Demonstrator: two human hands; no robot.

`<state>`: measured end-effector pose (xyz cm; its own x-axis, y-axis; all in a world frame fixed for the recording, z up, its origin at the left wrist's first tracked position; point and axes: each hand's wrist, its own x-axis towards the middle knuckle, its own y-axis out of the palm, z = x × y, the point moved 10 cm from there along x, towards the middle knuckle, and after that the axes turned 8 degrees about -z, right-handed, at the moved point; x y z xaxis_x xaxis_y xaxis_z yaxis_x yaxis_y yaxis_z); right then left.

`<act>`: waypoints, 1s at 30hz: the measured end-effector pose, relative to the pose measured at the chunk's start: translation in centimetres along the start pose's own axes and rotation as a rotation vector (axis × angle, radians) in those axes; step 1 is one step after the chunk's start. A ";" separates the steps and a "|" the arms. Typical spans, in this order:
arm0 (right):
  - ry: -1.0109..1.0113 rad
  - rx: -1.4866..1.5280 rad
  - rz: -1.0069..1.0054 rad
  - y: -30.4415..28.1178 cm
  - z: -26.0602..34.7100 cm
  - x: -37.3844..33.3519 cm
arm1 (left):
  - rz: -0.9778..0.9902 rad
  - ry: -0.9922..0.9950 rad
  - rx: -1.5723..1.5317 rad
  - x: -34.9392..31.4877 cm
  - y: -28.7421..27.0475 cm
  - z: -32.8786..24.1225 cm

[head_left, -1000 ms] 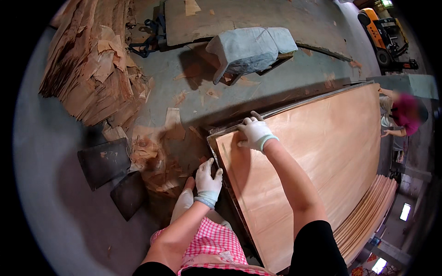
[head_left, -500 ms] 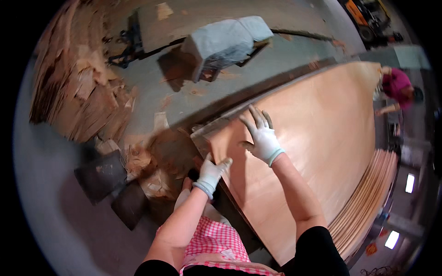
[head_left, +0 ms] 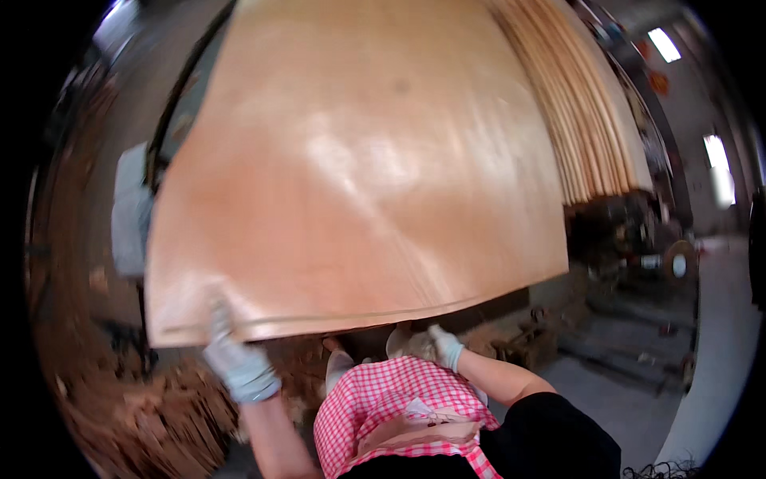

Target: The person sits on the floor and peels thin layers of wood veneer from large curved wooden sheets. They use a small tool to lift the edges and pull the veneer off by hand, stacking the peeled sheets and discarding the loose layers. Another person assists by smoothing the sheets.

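Note:
A broad, glossy, reddish-tan sheet of wood veneer [head_left: 343, 199] spreads out in front of me, its near edge curving across the view. At its near left corner is my left hand [head_left: 239, 369], in a white glove. One blurred finger or thumb lies over the sheet's top face, while the other fingers are hidden below the edge, so the hand appears closed on it. My right hand [head_left: 447, 348], also gloved, hangs apart from the sheet, just below its near edge and close to my apron. Its fingers are blurred and partly hidden.
Stacked sheets [head_left: 586, 120] with layered edges stand at the right of the veneer. Below them is dark machinery or framework [head_left: 622, 263]. Torn veneer scraps [head_left: 152, 415] lie in a heap at the lower left. A pale wrapped block [head_left: 132, 211] stands at the left.
My view has swung round, so the veneer sheet now lies straight ahead. My right hand, spread above the sheet before, has come down beside my body. My left hand is now at the near left corner.

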<state>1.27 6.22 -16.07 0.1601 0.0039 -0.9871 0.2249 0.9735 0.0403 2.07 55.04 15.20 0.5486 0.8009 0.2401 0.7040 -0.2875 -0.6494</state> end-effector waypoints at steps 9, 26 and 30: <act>-0.535 1.139 0.113 -17.9 23.4 -0.4 | -0.073 -1.054 -0.817 -7.8 4.7 18.7; -0.642 1.130 0.056 -24.4 30.3 -0.2 | -0.100 -1.137 -0.531 -8.5 8.9 26.3; -0.534 0.889 -0.097 -28.1 33.3 -0.6 | -0.112 -1.129 -0.585 -7.9 6.8 25.5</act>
<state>26.86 -28.79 -11.46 0.4590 -0.3781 -0.8039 0.8520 0.4437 0.2778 -8.99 60.12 -9.48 -0.0101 0.7526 -0.6584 0.9720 -0.1471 -0.1830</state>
